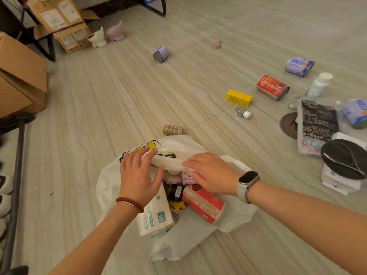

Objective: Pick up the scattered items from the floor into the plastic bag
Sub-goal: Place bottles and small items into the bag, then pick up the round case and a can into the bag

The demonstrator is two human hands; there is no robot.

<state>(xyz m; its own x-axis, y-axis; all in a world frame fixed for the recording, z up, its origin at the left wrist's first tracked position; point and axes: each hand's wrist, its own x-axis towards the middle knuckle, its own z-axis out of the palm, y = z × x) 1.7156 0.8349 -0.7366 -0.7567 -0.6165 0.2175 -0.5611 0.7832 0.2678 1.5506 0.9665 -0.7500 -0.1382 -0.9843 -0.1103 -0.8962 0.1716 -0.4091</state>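
A white plastic bag point(234, 219) lies open on the floor just below me. Inside it are a tissue pack point(156, 217), a red can point(202, 203), a dark bottle and small yellow and pink items. My left hand point(139, 177) and my right hand point(210, 173) both grip the bag's far rim, fingers over it and thumbs under. Scattered on the floor beyond are a brown ribbed roll point(173, 130), a yellow box point(239, 98), a small glass bottle point(242, 113), a red tin point(272, 87), purple-blue tins point(299, 66) point(160, 54), a white bottle point(319, 84) and a small tube point(218, 43).
At the right lie a black printed packet point(317, 126), another tin point(355, 113), a brown disc point(288, 126) and a black dish point(345, 161) on white boxes. Cardboard boxes point(21, 76) and two ceramic pots point(107, 35) stand at the left and back. Shoes point(4, 195) line the left edge.
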